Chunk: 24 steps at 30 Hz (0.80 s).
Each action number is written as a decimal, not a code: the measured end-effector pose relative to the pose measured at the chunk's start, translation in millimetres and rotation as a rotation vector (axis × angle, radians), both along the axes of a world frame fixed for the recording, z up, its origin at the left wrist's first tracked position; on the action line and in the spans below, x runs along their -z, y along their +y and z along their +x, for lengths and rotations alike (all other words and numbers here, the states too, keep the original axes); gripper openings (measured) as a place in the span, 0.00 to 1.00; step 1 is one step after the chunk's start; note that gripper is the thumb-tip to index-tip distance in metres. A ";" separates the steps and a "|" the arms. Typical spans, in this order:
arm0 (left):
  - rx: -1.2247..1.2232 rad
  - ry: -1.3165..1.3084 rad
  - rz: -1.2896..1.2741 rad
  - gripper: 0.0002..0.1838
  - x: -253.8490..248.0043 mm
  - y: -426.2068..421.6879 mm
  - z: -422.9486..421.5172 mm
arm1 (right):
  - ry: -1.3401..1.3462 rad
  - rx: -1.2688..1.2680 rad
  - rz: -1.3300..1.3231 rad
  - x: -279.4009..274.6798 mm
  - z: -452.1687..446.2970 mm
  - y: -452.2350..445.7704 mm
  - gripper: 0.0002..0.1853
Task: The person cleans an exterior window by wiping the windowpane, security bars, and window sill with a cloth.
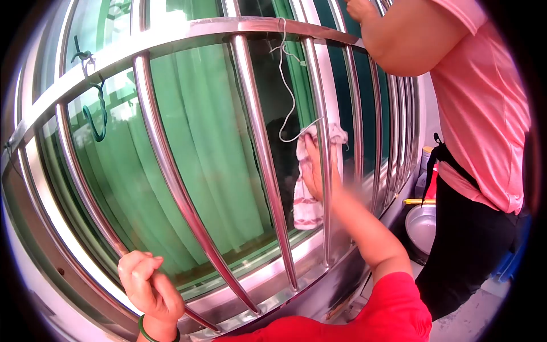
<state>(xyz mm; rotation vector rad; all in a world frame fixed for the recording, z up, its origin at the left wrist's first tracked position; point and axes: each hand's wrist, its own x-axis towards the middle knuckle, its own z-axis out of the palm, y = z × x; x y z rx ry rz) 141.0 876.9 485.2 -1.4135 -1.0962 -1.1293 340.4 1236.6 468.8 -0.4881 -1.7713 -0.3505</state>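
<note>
Because metal bars (pixel 252 102) stand in front of the window (pixel 199 142), the right hand (pixel 314 171) reaches between them, holding a striped cloth (pixel 308 214) up against it; the left hand (pixel 149 285) curls round one bar, probably for steadiness.

Wearer's top (pixel 302 329): bright red. Right sleeve (pixel 399 305): same red, short, hem near the elbow; forearm (pixel 373 236) bare. Left hand (pixel 149 285): ungloved; thin, rounded, dark green bangle (pixel 142 325) encircles its wrist. Right hand (pixel 313 171): ungloved; wrist region blurred, detail unreadable.
</note>
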 end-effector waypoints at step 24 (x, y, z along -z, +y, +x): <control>-0.283 0.029 -0.150 0.11 7.2 14.6 14.6 | 0.001 -0.121 0.104 49.1 -0.4 4.3 0.33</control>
